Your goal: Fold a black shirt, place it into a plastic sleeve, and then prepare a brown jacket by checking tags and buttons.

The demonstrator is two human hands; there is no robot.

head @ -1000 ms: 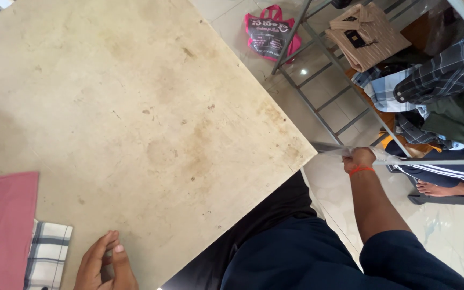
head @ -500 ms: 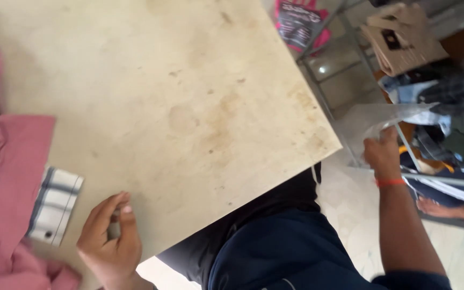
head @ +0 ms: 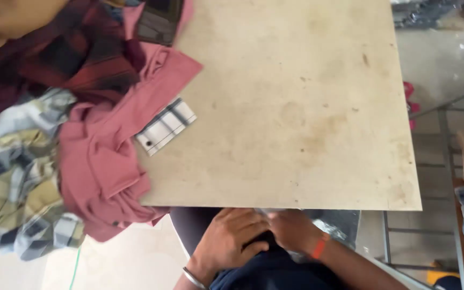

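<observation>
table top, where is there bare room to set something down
The table is bare from the pink shirt and checked cuff across to its right and near edges. The left end is crowded with heaped clothes.

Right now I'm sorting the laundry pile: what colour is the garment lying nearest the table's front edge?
Pink garment, seen in the head view.

Head view, steeply down, table near
</observation>
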